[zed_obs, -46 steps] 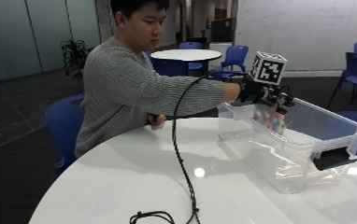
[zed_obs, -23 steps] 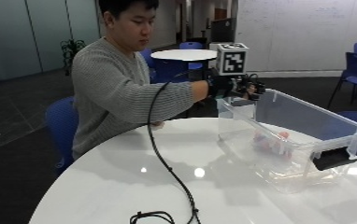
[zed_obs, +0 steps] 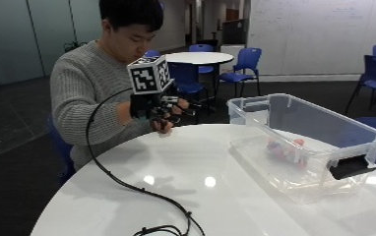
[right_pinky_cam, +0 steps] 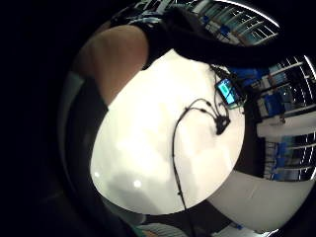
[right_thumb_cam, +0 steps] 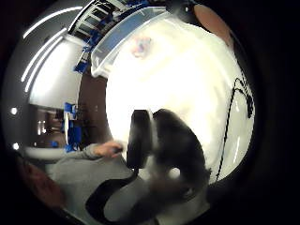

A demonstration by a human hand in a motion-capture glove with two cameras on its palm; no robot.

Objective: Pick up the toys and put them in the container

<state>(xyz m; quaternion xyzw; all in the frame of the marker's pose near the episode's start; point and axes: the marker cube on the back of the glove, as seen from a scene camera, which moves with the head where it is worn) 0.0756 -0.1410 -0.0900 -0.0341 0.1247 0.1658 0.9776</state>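
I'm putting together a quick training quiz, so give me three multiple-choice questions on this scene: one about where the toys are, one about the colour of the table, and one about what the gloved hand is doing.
1. Where are the toys?
A. Inside the clear container
B. Loose on the table
C. In the gloved hand

2. What colour is the table?
A. Brown
B. White
C. Black

3. What is the gloved right hand doing?
A. Gripping a toy
B. Pressing on the container's rim
C. Holding nothing, above the table's near edge

Answers: 1 A, the coloured toys lie on the container's floor. 2 B, the round top is glossy white. 3 C, the hand is apart from the container and no toy shows in it.
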